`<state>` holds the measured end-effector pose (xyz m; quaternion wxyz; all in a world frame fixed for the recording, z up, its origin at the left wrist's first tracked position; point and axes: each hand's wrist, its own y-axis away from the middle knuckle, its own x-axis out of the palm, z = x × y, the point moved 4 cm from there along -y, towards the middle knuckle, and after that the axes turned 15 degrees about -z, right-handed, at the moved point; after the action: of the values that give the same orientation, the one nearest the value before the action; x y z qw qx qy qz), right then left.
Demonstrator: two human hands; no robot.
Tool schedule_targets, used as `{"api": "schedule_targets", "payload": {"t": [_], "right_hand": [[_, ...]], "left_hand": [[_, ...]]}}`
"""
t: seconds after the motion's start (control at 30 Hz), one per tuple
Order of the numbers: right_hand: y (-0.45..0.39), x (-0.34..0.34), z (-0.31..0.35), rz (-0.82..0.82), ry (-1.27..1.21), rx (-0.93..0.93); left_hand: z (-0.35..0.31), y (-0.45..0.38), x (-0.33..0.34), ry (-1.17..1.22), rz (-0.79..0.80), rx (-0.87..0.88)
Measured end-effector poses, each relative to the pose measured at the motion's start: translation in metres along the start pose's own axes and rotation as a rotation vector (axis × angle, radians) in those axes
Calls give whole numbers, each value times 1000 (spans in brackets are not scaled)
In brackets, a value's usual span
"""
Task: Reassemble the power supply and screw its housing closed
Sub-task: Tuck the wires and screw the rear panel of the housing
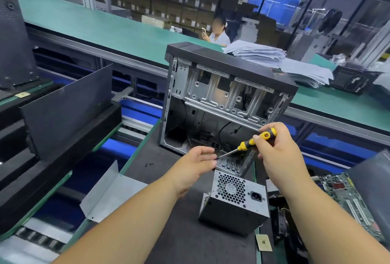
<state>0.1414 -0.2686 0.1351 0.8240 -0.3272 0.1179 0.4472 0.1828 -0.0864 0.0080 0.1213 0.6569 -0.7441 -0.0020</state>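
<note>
a screw could be dropped or lost from here: the screwdriver (251,143) tip is brought to the left hand (195,163) above the bench (168,232), and whether a screw is pinched there cannot be told. a slip at the tip would send it among the clutter or into the open case (223,99). two small dark specks, likely screws (148,165), lie loose near the bench's left edge and could be brushed off by a forearm.

the screwdriver handle is gripped by the right hand (278,147), fingers curled round the yellow and black grip. the left hand is held with fingers loosely extended toward the shaft's tip; the hands are close together but apart.

the power supply (234,202) sits near the bench's right edge, just in front of the case and below the hands, touched by neither. it looks like a grey metal box, its honeycomb fan grille and power socket facing the viewer, housing seemingly in place. a bent metal plate (105,196) lies at the left edge, a circuit board (346,196) beyond the right.
</note>
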Motion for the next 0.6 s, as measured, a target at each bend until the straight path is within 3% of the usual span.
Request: {"api": "schedule_targets", "payload": {"t": [0.2, 0.6], "right_hand": [[-6, 18, -15, 124, 319, -155], [-12, 38, -21, 221, 419, -218]], "left_hand": [[32, -19, 4, -467, -29, -5], [51, -36, 17, -437, -1, -9]]}}
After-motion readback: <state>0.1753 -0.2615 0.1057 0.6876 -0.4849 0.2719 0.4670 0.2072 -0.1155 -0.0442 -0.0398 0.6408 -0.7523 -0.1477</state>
